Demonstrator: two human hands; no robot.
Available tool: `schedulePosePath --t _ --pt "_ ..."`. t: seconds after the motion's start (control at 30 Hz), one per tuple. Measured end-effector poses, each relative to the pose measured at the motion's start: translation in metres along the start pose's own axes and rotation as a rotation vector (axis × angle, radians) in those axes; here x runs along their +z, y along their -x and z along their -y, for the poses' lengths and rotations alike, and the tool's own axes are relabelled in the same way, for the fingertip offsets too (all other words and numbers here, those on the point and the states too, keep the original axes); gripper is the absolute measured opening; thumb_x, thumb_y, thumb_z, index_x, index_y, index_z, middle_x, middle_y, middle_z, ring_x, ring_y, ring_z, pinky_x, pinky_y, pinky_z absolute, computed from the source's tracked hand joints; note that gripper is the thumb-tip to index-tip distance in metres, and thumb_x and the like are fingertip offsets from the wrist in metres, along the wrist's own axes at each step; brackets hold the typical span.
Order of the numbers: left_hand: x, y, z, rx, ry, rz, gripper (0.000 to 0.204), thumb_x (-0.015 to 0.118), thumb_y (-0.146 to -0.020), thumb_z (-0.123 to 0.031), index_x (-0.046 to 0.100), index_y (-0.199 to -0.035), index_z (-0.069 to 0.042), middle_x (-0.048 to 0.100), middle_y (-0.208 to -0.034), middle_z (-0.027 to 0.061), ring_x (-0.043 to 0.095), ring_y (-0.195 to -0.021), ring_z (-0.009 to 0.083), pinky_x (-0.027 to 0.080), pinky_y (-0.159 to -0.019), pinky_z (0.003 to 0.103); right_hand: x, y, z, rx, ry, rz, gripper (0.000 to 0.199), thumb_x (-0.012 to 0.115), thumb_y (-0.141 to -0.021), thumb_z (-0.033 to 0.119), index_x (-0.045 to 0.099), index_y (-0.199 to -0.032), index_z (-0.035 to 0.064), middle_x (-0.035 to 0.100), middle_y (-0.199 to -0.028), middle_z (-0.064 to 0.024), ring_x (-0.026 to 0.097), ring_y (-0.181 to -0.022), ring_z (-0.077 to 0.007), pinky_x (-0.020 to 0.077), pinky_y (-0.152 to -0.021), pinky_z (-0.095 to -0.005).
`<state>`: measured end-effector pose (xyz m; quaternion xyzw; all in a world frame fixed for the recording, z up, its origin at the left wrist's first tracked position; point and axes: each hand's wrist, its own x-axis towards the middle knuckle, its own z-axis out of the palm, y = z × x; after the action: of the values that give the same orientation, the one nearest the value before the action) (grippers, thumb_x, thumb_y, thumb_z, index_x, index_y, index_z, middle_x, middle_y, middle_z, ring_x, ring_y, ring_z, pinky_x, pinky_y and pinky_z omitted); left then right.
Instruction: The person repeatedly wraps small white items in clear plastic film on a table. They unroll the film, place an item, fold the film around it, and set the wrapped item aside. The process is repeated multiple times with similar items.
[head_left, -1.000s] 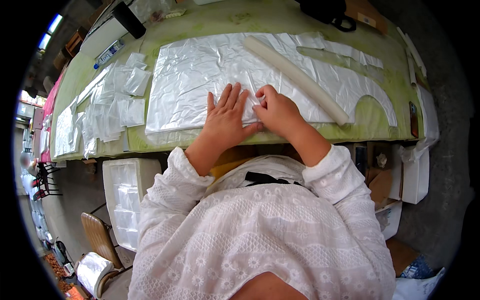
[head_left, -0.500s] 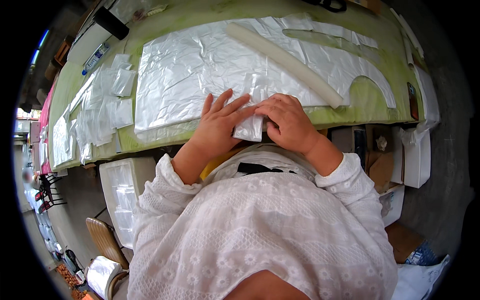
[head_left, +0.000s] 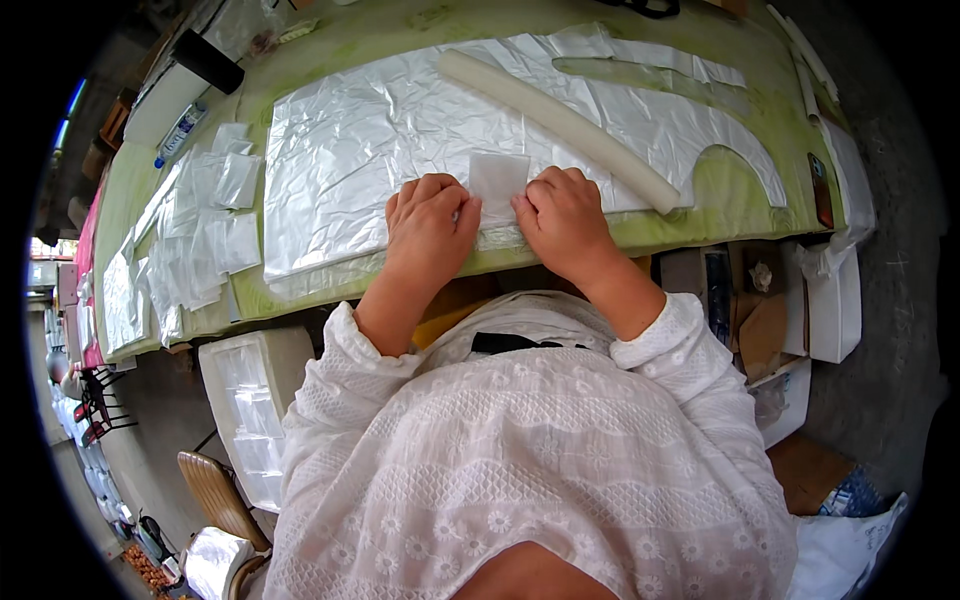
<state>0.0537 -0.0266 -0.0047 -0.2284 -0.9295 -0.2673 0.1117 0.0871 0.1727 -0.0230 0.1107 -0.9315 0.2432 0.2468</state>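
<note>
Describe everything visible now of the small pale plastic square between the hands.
The small plastic square is whitish and slightly see-through, apparently thin film, with a straight far edge and fairly crisp far corners. It looks mostly smooth and lies roughly flat over the shiny, wrinkled plastic sheet, near the table's front edge. The left hand and right hand flank it, fingers at its sides, seemingly touching it. Whether it is folded or layered can't be told.

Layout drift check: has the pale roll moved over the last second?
No visible shift. The pale roll's near end still lies just left of the arched cutout in the plastic sheet on the green table.
</note>
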Motion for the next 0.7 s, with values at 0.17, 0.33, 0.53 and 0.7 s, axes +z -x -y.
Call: schedulePosePath --t 0.17,0.33,0.53,0.7 --pt "0.0 -0.006 -0.002 -0.059 -0.058 0.091 0.018 0.069 -0.089 -0.024 0.072 -0.102 -0.012 0.067 -0.116 0.002 0.06 -0.112 0.0296 0.041 -0.1 0.045 -0.001 -0.004 0.004 0.04 0.086 0.045 0.017 0.069 -0.083 0.021 0.065 -0.073 0.0085 0.061 -0.084 -0.0069 0.058 -0.085 -0.0306 0.0458 -0.075 -0.0458" --pt "0.003 -0.008 -0.004 0.269 -0.148 -0.007 0.048 0.067 -0.091 -0.029 0.06 -0.137 -0.019 0.053 -0.15 0.0059 0.045 -0.14 0.0335 0.029 -0.117 0.058 -0.006 -0.007 0.006 0.125 0.008 0.085 0.013 0.072 -0.079 0.021 0.066 -0.085 0.01 0.064 -0.089 -0.0078 0.06 -0.09 -0.0317 0.0477 -0.079 -0.0461" --pt "0.002 0.001 -0.009 0.186 -0.123 0.22 0.058 0.063 -0.094 -0.04 0.052 -0.148 -0.022 0.043 -0.16 0.01 0.032 -0.151 0.0366 0.016 -0.12 0.069 -0.014 -0.016 0.006 0.138 -0.036 0.157 0.042 0.07 -0.08 0.022 0.069 -0.12 0.0117 0.069 -0.099 -0.0103 0.064 -0.092 -0.0332 0.0511 -0.082 -0.048" --pt "-0.021 0.042 -0.013 0.195 0.124 0.166 0.058 0.075 -0.088 -0.028 0.055 -0.141 -0.015 0.05 -0.149 0.0146 0.049 -0.135 0.0365 0.035 -0.114 0.057 -0.007 -0.027 -0.005 0.115 0.023 0.219 0.051 0.066 -0.081 0.027 0.066 -0.13 0.0132 0.067 -0.096 -0.0126 0.063 -0.087 -0.0351 0.0522 -0.08 -0.0464"
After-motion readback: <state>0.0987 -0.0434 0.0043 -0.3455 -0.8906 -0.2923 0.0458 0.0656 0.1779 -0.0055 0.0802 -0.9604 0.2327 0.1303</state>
